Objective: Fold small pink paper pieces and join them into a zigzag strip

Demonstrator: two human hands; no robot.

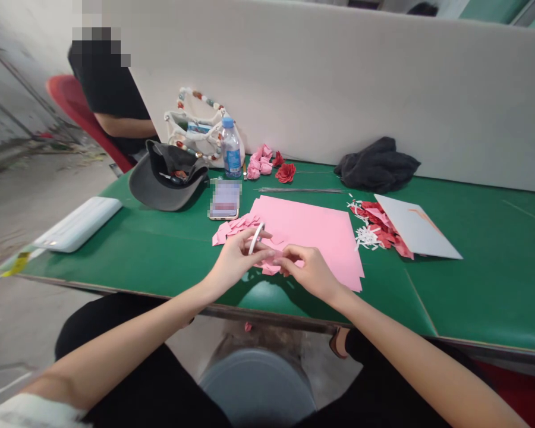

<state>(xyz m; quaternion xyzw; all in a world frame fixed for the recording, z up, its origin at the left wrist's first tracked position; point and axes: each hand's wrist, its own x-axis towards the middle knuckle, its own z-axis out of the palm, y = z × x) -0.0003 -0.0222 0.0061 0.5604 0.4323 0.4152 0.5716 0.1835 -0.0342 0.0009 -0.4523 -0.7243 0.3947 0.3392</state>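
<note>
My left hand [245, 252] is closed, with thumb and fingertips pinching a small piece of pink paper [276, 254]. A white ring [255, 239], like a thin roll of tape, hangs around the fingers of that same hand. From the other side, my right hand [307, 267] pinches the paper piece too, fingertips close to those of the left. Beneath both hands lie large pink paper sheets [312, 229] in a stack. Cut pink paper pieces [232, 227] are heaped just left of the sheets, partly hidden by my left hand.
A phone [225, 199], a cap [169, 181], a water bottle [231, 148] and pink paper flowers [261, 161] stand behind. Red and white scraps [374, 229] lie right, under a white board [417, 229]. A white device [80, 223] is left. A person [111, 89] sits beyond the partition [339, 83].
</note>
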